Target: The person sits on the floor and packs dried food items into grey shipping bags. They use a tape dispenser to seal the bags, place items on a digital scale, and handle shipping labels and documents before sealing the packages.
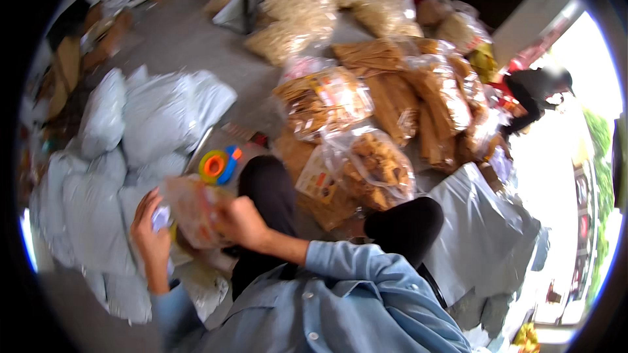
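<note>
My right hand (244, 223) grips the edge of a clear plastic pouch with a red and yellow print (191, 211); motion blurs both. Close by on the left, my left hand (147, 233) holds a small whitish, crumpled piece (160, 218), perhaps paper, between thumb and fingers. Whether the left fingertips also touch the pouch is unclear. Just beyond the pouch sits a blue and orange tape dispenser (228, 166) with a yellow roll. Between my knees lies a clear bag of brown dried food pieces (375, 166), partly over a flat bag with a printed label (316, 176).
Grey poly mailer parcels (98, 211) are piled at the left. Clear bags of brown dried sheets or sticks (392, 103) lie ahead, with pale-filled bags (299, 14) behind. A large grey plastic mailer (481, 235) spreads beside my right knee. Another person (532, 90) is at the right.
</note>
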A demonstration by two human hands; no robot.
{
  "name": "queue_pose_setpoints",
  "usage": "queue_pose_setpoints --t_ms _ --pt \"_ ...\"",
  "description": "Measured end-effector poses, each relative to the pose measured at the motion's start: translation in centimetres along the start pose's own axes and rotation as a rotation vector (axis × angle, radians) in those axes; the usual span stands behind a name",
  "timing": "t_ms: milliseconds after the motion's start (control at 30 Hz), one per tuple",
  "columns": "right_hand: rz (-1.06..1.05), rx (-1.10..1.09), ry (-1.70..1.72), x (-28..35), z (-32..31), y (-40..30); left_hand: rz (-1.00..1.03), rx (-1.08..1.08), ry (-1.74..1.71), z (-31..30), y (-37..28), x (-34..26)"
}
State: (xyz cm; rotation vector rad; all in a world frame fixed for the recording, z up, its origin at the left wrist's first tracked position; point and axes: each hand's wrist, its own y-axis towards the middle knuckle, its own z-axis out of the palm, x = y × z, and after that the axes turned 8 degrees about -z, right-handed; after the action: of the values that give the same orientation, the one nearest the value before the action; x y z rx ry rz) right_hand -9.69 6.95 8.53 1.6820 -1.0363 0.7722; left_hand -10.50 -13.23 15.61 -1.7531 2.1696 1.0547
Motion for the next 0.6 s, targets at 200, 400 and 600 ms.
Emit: queue_pose_setpoints --t_ms 200,400,600 --pt "0.027 0.043 -0.047 -1.0 1.6 0.2 -0.332 0.065 -0.087 2.1 -2.8 4.6" --pt "0.267 0.217 0.063 -1.9 3.4 0.2 -0.455 0.221 0.041 6.0 -6.8 8.3" --pt "0.196 0.28 -0.056 -3.5 4.6 0.2 -0.523 0.204 -0.156 8.3 -7.9 9.1"
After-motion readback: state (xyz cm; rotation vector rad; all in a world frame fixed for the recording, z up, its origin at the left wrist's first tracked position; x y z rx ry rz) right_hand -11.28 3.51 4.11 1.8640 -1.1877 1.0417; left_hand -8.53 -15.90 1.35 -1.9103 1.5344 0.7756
